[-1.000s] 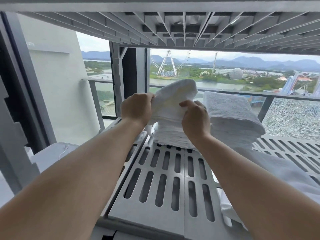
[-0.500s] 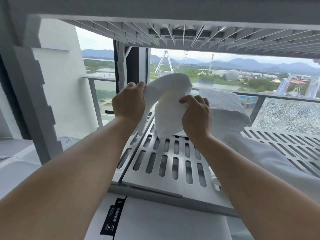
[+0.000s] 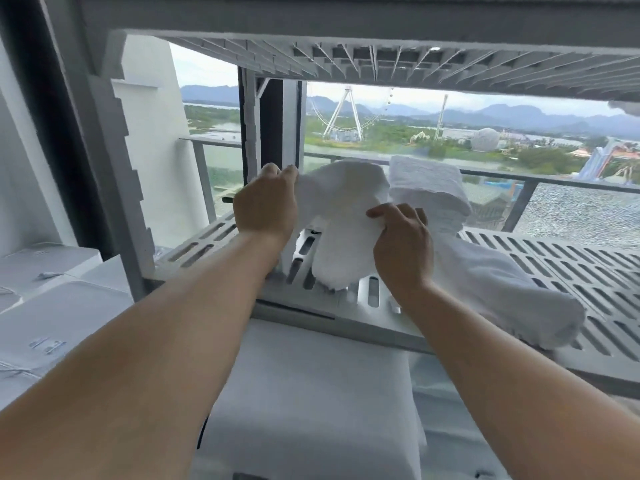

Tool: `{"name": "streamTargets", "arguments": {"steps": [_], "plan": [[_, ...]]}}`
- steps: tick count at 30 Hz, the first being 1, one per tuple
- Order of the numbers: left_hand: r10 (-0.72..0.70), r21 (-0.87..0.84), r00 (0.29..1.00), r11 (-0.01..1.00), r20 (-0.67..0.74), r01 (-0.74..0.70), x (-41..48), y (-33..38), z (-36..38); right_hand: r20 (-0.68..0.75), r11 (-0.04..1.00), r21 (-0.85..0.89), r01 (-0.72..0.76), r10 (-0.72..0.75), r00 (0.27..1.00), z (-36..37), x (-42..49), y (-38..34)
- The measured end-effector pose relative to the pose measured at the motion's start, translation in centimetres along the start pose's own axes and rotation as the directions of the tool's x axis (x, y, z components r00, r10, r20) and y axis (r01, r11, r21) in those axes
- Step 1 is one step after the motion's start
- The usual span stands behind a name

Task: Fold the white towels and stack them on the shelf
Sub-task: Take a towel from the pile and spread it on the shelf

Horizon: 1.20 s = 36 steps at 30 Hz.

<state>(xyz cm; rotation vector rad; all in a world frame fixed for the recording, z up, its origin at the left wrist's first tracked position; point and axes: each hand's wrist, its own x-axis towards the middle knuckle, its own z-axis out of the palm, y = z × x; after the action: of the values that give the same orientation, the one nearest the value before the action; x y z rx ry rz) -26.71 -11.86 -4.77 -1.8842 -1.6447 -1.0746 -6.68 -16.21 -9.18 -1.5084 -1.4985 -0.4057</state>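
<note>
A white towel [image 3: 341,220] hangs unfolded between my two hands, above the front of the grey slotted shelf [image 3: 561,258]. My left hand [image 3: 265,204] grips its upper left edge. My right hand [image 3: 401,244] pinches its right side lower down. Behind it at the back of the shelf stands a stack of folded white towels [image 3: 427,188]. Another loose white towel [image 3: 498,292] lies along the shelf to the right of my right hand, reaching its front edge.
An upper slotted shelf [image 3: 381,60] hangs close overhead. A grey shelf post [image 3: 117,161] stands at the left. White boxes [image 3: 45,299] lie low on the left, a white box [image 3: 311,403] below the shelf front. Behind is a glass balcony railing [image 3: 519,178].
I have lifted the towel off the shelf and drawn it toward me, and it has come unfolded and hangs lower. My view has pulled back and down.
</note>
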Motion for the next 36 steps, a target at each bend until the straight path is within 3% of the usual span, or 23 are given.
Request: {"name": "streamTargets", "arguments": {"steps": [10,15,17,20,23,26,29,33,34,36], "plan": [[0.035,0.056,0.987,0.997,0.159,-0.044,-5.1,2.1,-2.7,0.119,0.994,-0.063,-0.091,0.098,0.988,-3.6,-5.0,1.1],[0.123,0.071,0.963,0.987,0.238,-0.144,-5.0,1.3,-1.7,0.162,0.978,-0.132,-0.161,0.181,0.97,-2.9,-5.2,2.0],[0.075,0.097,0.921,0.988,0.383,-0.12,-4.5,1.7,-0.9,0.221,0.969,-0.166,-0.181,0.216,0.951,-2.3,-4.9,2.1],[-0.023,0.061,0.795,0.998,0.606,-0.017,-2.8,2.4,0.1,0.293,0.951,-0.237,-0.198,0.264,0.919,-1.5,-4.0,2.1],[0.05,-0.072,0.73,0.997,0.682,-0.001,-0.7,3.5,0.9,0.338,0.934,-0.288,-0.213,0.307,0.889,-0.9,-2.4,2.0],[0.159,-0.177,0.692,0.983,0.704,-0.046,0.6,4.9,1.4,0.414,0.935,-0.292,-0.2,0.312,0.855,-0.6,-1.2,1.9],[0.229,-0.216,0.718,0.97,0.657,-0.111,1.6,6.3,2.6,0.498,0.941,-0.3,-0.153,0.291,0.817,-0.9,-0.3,2.3],[0.276,-0.257,0.762,0.955,0.585,-0.149,2.3,8.0,4.5,0.712,0.935,-0.349,-0.066,0.311,0.63,-1.8,0.6,3.3],[0.286,-0.267,0.77,0.951,0.571,-0.155,2.4,8.5,4.9,0.723,0.944,-0.318,-0.091,0.303,0.62,-1.9,0.6,3.7],[0.314,-0.295,0.773,0.94,0.552,-0.171,2.6,9.6,5.6,0.665,0.959,-0.234,-0.157,0.276,0.694,-2.3,0.7,4.6]]}}
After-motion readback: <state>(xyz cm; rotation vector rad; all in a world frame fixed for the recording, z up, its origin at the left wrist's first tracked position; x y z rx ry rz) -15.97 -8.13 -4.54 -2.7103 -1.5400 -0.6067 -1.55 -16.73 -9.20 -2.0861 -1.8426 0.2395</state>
